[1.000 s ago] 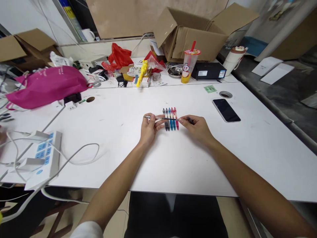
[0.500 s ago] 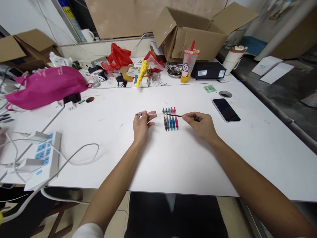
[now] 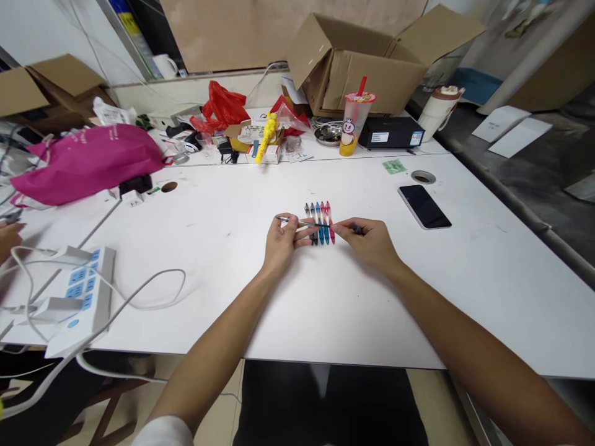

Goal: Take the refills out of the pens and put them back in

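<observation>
My left hand (image 3: 280,246) pinches a clear pen barrel (image 3: 300,222) between thumb and fingers, the other fingers stretched out beneath it. From the right, my right hand (image 3: 373,245) pinches a thin dark pen refill (image 3: 324,225). The refill's far end meets the barrel's open end and seems to be inside it. A small dark piece, perhaps a pen grip (image 3: 357,228), is tucked in my right hand. Under and behind both hands lies a row of several pens (image 3: 317,207), in black, blue and pink; my fingers partly cover them.
A phone (image 3: 424,206) lies to the right on the white table (image 3: 344,310). A power strip (image 3: 100,297) with cables is at the left, near another person's hand (image 3: 8,240). A drink cup (image 3: 356,127), cardboard box (image 3: 362,77) and pink bag (image 3: 93,161) stand along the back.
My left hand has moved right with the barrel, and my right hand slightly left. The gap between barrel and refill has closed. Another person's hand has appeared at the left edge.
</observation>
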`<state>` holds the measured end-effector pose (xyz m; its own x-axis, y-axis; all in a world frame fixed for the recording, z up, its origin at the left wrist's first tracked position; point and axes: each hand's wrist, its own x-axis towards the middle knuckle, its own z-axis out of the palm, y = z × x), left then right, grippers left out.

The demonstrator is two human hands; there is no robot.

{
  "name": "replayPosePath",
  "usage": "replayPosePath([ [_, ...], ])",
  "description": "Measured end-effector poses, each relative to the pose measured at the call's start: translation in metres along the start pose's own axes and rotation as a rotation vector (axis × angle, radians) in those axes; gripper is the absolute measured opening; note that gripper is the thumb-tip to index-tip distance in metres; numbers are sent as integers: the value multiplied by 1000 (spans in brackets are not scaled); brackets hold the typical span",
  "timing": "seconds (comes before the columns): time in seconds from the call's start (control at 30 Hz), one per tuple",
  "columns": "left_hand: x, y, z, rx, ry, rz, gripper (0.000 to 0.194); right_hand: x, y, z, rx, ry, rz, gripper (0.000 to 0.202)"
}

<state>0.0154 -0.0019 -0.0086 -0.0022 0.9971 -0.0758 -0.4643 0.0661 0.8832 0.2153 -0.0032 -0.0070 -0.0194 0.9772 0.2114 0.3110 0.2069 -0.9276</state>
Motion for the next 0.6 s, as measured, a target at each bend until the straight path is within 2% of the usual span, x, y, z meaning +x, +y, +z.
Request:
replayPosePath([
  [0.1, -1, -2, 1, -8, -31, -20, 36, -3, -1, 4, -14, -40, -3, 41],
  [0.27, 2, 2, -3, -21, 6, 7, 31, 0, -3, -2, 53, -84, -58, 45],
  [0.4, 4, 5, -4, -14, 28, 7, 28, 4, -4, -10, -1, -63, -66, 34],
  [0.6, 0, 9, 0, -26, 36, -10, 18, 3, -3, -12, -34, -162, -55, 26],
])
